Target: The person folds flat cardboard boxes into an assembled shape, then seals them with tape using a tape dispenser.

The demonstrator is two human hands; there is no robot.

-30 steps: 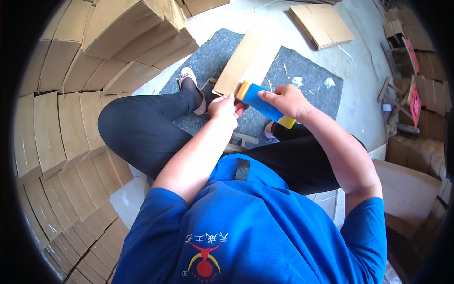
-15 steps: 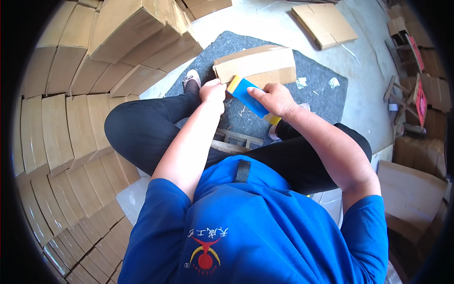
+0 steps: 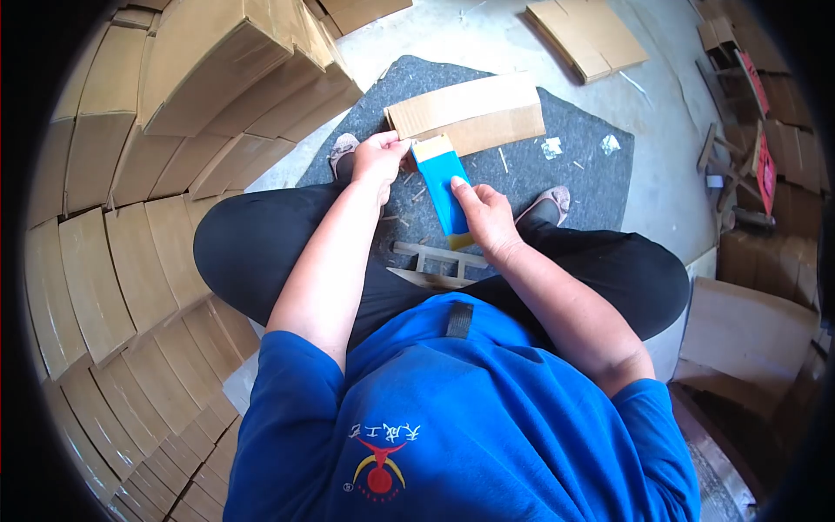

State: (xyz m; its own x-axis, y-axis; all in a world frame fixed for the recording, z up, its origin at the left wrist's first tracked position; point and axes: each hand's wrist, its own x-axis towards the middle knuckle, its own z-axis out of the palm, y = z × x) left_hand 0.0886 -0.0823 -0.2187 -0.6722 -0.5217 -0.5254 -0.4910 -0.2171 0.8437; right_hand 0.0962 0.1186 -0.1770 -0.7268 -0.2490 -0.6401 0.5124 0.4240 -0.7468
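Observation:
A long cardboard box [image 3: 496, 130] lies across the dark mat in front of me, its top face bright. My left hand [image 3: 380, 161] is closed at the box's left end, fingers pinched on its near corner. My right hand [image 3: 487, 213] grips a flat blue tool [image 3: 444, 187] with yellow ends, thumb on top. The tool's far end is close to the box's near left corner, just right of my left fingers. Whether it touches the box cannot be made out.
Stacked cartons [image 3: 104, 270] rise along the left. Flat cardboard [image 3: 591, 39] lies on the floor at the back right. A small wooden frame [image 3: 435, 261] sits between my legs on the mat [image 3: 591, 191]. More cardboard [image 3: 748, 335] stands at the right.
The blue tool has turned more upright and moved slightly left and down with my right hand. My left hand has shifted a little left. The box's bright top face shows more evenly.

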